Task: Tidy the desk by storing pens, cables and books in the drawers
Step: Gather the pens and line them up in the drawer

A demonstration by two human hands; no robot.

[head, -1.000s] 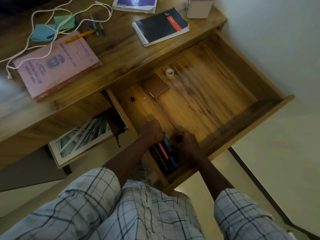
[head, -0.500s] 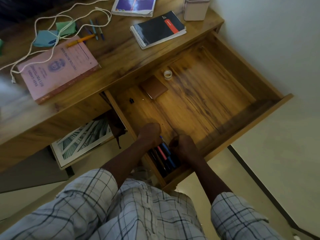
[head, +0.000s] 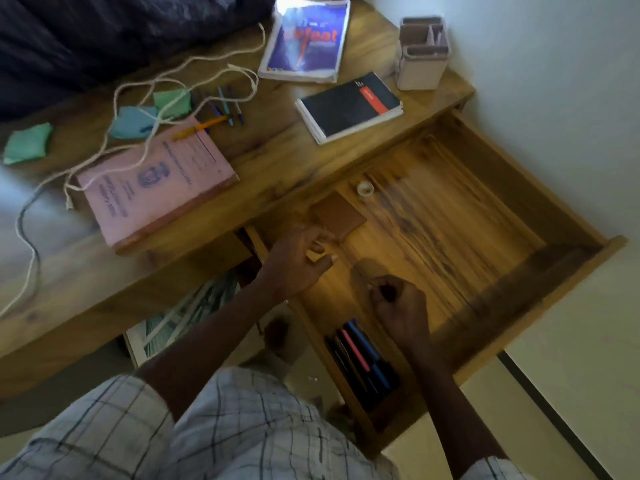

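The wooden drawer (head: pixel 540 202) stands pulled out. Several pens (head: pixel 362 358) lie bundled in its near left corner. My left hand (head: pixel 298 258) hovers over the drawer's left side with fingers spread, holding nothing. My right hand (head: pixel 398 306) is above the drawer floor beyond the pens, fingers curled, with nothing visible in it. On the desk lie a pink book (head: pixel 156 181), a black notebook (head: pixel 349 105), a blue book (head: pixel 304 43), a white cable (head: pixel 145 95), an orange pen (head: pixel 201 128) and blue pens (head: pixel 228 105).
A brown wallet (head: pixel 341 216) and a small tape roll (head: pixel 364 190) lie in the drawer. A pen holder (head: pixel 420 53) stands at the desk's far right corner. Green and blue pouches (head: pixel 27 143) lie on the desk. A wall borders the right side.
Both hands have lifted off the pens in the drawer corner and moved further away. The left hand opened and shifted toward the wallet. The pens now lie uncovered.
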